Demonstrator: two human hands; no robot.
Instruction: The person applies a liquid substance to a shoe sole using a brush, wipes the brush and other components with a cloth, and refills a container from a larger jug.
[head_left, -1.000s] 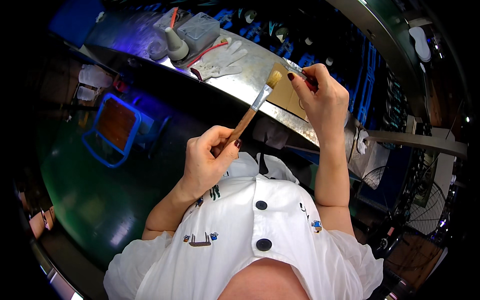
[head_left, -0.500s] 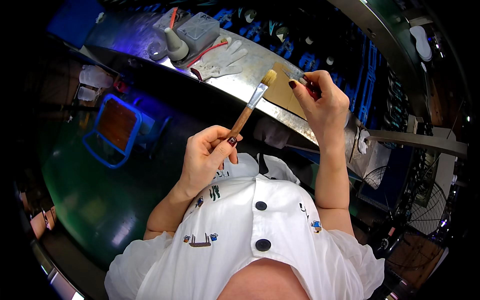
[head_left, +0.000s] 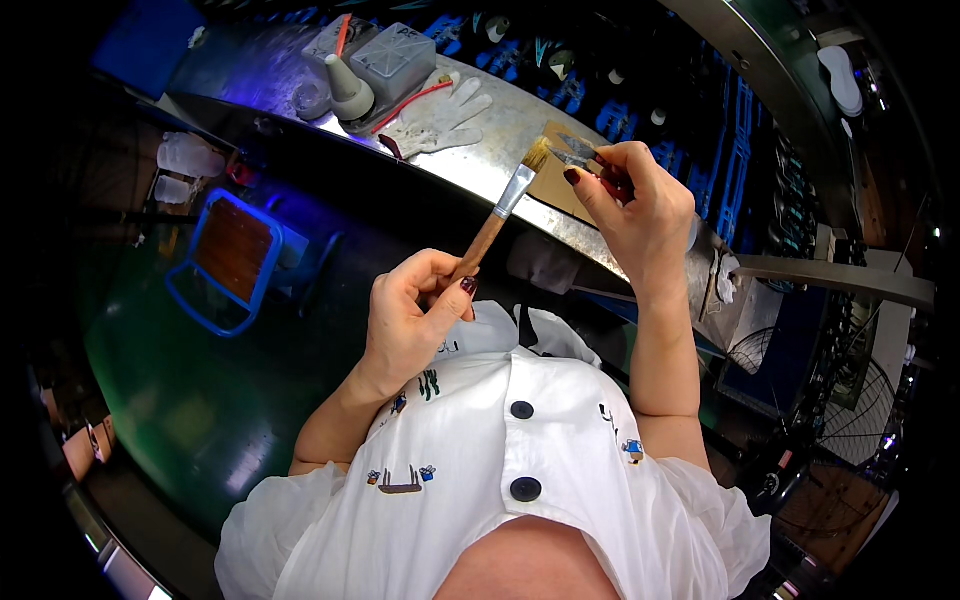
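My left hand [head_left: 412,310] is closed around the wooden handle of a flat paintbrush [head_left: 514,192], which slants up and to the right. The brush has a metal ferrule and pale yellowish bristles pointing away from me. In my right hand [head_left: 645,205], closed by thumb and fingers, is a pair of small snips [head_left: 572,152] with two grey metal blades standing apart. Their tips reach the side of the bristles; I cannot tell whether any bristles lie between them. My fingers hide most of the snips' handle.
On the metal ledge lie a white work glove [head_left: 440,122], a grey cone-shaped bottle [head_left: 350,92], a clear plastic box [head_left: 395,58] and brown cardboard [head_left: 560,190]. Dark-and-blue machinery [head_left: 700,130] stands beyond. A blue-framed stool [head_left: 232,255] is at left on the green floor.
The snips have moved left to the bristles, and their blades now show spread apart. My right hand has shifted slightly left; the brush has barely moved.
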